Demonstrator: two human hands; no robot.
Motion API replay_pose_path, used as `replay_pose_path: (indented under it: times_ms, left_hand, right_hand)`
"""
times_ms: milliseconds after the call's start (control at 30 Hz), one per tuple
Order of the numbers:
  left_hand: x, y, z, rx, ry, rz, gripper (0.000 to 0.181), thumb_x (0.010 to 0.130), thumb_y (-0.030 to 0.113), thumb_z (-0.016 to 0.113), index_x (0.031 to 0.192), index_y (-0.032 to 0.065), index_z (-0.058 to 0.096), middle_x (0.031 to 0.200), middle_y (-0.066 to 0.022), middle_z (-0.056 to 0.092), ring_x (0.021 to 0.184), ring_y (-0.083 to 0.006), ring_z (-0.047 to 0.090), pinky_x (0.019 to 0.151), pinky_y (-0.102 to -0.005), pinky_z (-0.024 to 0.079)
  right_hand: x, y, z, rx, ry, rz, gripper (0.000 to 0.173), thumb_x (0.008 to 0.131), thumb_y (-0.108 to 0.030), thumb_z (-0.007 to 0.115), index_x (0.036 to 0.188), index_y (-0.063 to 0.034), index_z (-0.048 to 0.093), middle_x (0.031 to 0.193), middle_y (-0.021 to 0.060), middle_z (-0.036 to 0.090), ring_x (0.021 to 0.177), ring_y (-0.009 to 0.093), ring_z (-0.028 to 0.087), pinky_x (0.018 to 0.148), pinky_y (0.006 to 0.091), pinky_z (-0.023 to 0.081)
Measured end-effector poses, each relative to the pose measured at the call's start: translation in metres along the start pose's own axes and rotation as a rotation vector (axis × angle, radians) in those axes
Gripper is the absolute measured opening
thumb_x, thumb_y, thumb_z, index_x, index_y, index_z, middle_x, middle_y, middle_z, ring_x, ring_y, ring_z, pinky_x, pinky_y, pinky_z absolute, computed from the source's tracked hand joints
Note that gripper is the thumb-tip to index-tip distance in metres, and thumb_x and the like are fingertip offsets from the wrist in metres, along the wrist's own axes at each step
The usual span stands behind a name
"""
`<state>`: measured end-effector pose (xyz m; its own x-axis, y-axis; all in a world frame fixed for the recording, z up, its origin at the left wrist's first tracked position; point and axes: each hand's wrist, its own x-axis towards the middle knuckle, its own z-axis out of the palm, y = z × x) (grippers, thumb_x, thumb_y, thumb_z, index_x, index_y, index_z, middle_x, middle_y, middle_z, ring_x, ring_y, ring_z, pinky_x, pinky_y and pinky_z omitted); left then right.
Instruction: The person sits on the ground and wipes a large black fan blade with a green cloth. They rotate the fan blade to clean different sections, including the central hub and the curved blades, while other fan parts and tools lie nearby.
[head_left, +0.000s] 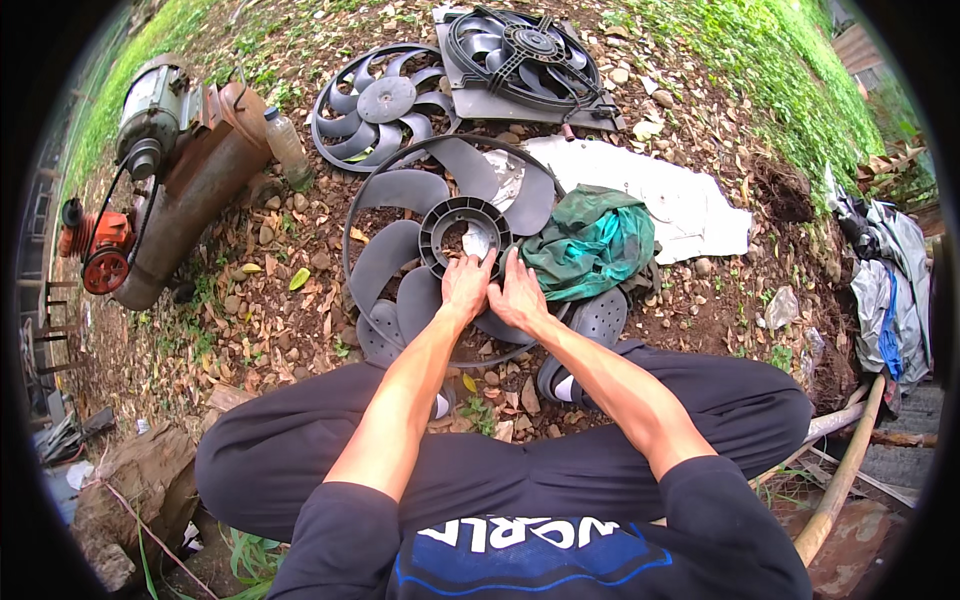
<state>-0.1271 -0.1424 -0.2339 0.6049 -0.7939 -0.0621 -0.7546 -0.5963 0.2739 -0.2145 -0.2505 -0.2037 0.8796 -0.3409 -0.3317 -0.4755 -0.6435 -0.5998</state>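
A black plastic radiator fan wheel (422, 244) with a thin outer ring rests in front of me, its near rim over my shoes. Its ribbed hub (431, 225) is open in the middle, with a pale patch visible inside. My left hand (466, 286) holds the hub's near edge, its fingertips reaching into the opening. Beside it, my right hand (519, 292) touches the hub's near right side with fingers stretched forward; whether it grips is unclear. A crumpled green cloth (592, 240) lies against the fan's right side, just beyond my right hand.
A second fan wheel (386, 101) and a fan in its shroud (525, 56) lie farther ahead. A white sheet (690, 199) spreads to the right. Left stands a rusty air compressor (202, 180) beside a plastic bottle (286, 146). A log (139, 495) sits near left, wooden poles (844, 472) near right.
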Motion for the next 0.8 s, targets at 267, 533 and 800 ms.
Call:
replay_pose_path:
  times_ms: [267,533,800]
  left_hand:
    - [0.005,0.012,-0.007,-0.007,-0.013,0.035,0.063,0.079,0.027,0.067,0.137,0.0091,0.049,0.102,-0.0156,0.063,0.099,-0.0302,0.061,0.089,-0.0413,0.043]
    - [-0.004,0.001,0.000,-0.004,-0.040,-0.003,0.064,0.079,0.020,0.064,0.139,0.0109,0.046,0.104,-0.0158,0.063,0.100,-0.0290,0.061,0.090,-0.0405,0.042]
    - [-0.002,0.011,-0.008,-0.051,-0.015,-0.005,0.063,0.079,0.027,0.069,0.137,0.0112,0.050,0.103,-0.0154,0.063,0.099,-0.0296,0.061,0.091,-0.0408,0.042]
  right_hand:
    - [0.017,0.037,-0.007,0.087,0.089,-0.075,0.096,0.085,-0.034,0.050,0.149,0.0071,-0.008,0.139,0.0323,0.043,0.128,0.043,0.044,0.113,0.0529,0.025]
    - [0.004,-0.009,-0.029,-0.260,-0.129,-0.097,0.090,0.089,-0.041,0.046,0.150,0.0072,0.000,0.126,0.0361,0.052,0.114,0.046,0.054,0.102,0.0535,0.035]
    - [0.020,0.027,-0.032,-0.093,-0.109,-0.157,0.084,0.094,-0.041,0.042,0.150,0.0053,0.000,0.117,0.0338,0.058,0.108,0.043,0.058,0.099,0.0498,0.040]
